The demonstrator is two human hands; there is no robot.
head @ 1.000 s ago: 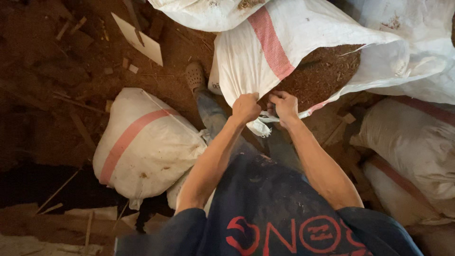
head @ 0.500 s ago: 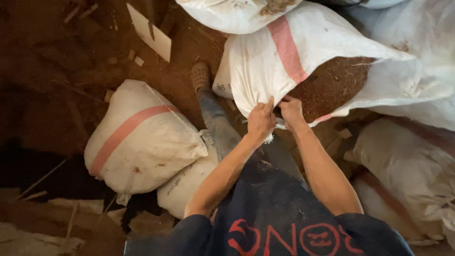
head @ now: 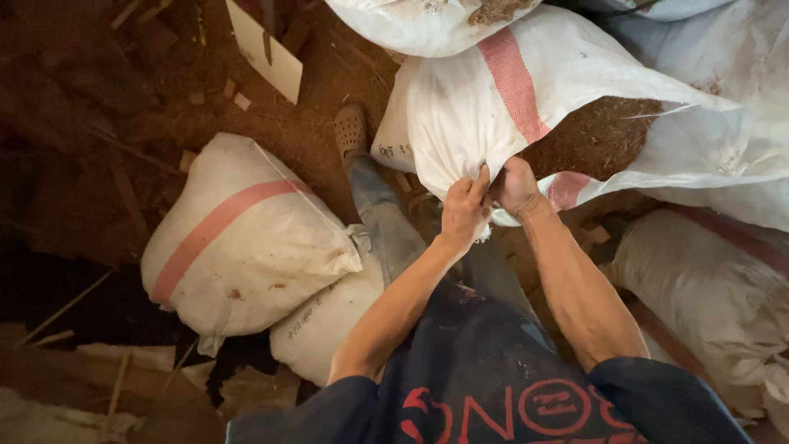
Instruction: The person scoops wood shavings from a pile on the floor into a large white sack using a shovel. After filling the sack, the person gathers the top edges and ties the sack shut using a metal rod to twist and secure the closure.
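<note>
1. At the left of the frame a tied white sack with a pink stripe lies on its side on the brown dirt floor, with another white sack tucked under its lower right edge.
2. Above it, toward the upper left, a pale flat board and wood scraps lie in the dirt.
3. Near the centre the person's foot in a perforated clog is planted between the sacks.
4. The left hand is closed tight on the bunched lower corner of the open white sack, centre right.
5. The right hand, touching the left, is clenched on the same bunched cloth.
6. To the right, the sack's mouth gapes and brown sawdust-like fill shows inside; more white sacks crowd the right edge.
7. Risk, as I judge it: with the mouth open and tilted, a hard pull could spill the fill; the woven cloth could slip from the grip; footing among the sacks looks cramped.
</note>
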